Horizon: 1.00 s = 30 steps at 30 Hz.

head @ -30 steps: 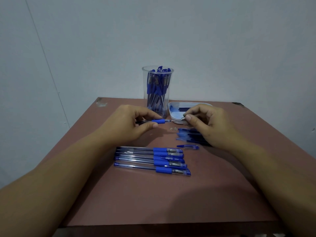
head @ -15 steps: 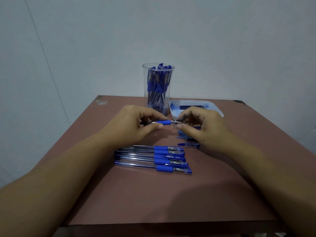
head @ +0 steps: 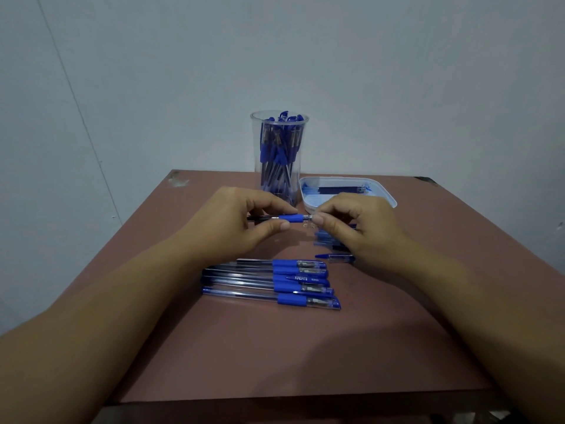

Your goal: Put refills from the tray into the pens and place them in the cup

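Note:
My left hand point(head: 241, 218) grips a pen point(head: 289, 218) with a blue grip, held level above the table. My right hand point(head: 354, 224) pinches the pen's tip end between thumb and forefinger. Behind the hands stands a clear cup point(head: 279, 154) full of blue pens. To its right lies a white tray point(head: 385, 191) with dark refills inside. Several capped blue pens point(head: 272, 283) lie side by side on the table below my hands. A loose blue cap point(head: 334, 257) and more blue parts lie under my right hand, partly hidden.
The brown table point(head: 275, 347) has its front edge near the bottom of the view and its far edge against a pale wall. A small clear part point(head: 306, 224) lies on the table just below the pen's tip.
My right hand came left from the tray area and closed on the tip end of the pen that my left hand holds. The view has tilted slightly, so the tray shows more.

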{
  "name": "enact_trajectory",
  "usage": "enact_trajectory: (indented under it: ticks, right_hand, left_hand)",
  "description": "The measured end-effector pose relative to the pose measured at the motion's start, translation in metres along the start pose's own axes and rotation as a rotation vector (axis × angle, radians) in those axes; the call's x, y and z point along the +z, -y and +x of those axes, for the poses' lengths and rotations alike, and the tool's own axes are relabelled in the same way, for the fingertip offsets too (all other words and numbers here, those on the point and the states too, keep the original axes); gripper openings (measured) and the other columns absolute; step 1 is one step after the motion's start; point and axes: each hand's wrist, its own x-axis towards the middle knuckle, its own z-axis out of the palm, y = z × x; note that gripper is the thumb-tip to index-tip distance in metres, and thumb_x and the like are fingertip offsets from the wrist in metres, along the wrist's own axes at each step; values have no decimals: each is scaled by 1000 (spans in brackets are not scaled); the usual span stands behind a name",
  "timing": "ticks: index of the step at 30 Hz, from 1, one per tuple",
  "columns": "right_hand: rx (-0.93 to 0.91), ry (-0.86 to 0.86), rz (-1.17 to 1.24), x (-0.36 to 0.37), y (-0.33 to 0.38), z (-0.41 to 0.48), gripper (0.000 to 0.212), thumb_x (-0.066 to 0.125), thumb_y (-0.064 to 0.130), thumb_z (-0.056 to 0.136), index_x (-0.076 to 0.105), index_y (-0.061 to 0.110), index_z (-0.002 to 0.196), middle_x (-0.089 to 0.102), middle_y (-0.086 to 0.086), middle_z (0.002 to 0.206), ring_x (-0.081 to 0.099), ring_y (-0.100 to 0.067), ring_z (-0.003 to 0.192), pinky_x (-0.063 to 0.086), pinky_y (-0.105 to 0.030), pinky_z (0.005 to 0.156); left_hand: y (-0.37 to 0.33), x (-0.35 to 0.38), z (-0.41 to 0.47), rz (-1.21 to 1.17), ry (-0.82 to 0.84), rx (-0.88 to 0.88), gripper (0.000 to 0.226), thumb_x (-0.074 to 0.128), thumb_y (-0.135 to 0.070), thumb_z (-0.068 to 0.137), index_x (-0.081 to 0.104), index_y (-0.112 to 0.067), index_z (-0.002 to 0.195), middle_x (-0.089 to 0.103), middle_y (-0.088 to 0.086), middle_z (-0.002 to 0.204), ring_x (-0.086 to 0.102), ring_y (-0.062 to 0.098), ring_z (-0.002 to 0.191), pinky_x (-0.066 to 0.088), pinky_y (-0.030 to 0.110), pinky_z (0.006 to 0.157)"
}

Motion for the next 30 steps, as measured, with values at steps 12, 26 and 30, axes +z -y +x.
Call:
enact_trajectory:
  ticks: [12, 26, 30]
  right_hand:
    - [-54, -15, -61, 2, -5, 0, 22, 67, 36, 88, 63, 40, 110, 62, 20, 91, 61, -5, 82, 48, -18, 70]
    - [-119, -79, -157, 2, -6, 3, 18, 74, 23, 84, 63, 31, 96, 57, 18, 87, 56, -7, 76, 43, -16, 67]
    - [-104, -59, -146, 2, -10, 2, 13, 64, 37, 90, 69, 30, 101, 59, 19, 84, 59, -7, 79, 44, -18, 67]
  left_hand:
    - [0, -1, 0, 0, 6, -3, 24, 74, -28, 85, 70, -42, 105, 70, -25, 88, 67, 4, 78, 55, 27, 70]
    - [0, -1, 0, 11, 12, -4, 24, 73, -28, 85, 71, -39, 106, 69, -26, 87, 65, 3, 77, 52, 19, 67]
    - [0, 0, 0, 15, 5, -9, 23, 74, -29, 85, 73, -38, 106, 69, -27, 88, 67, 3, 79, 55, 26, 71]
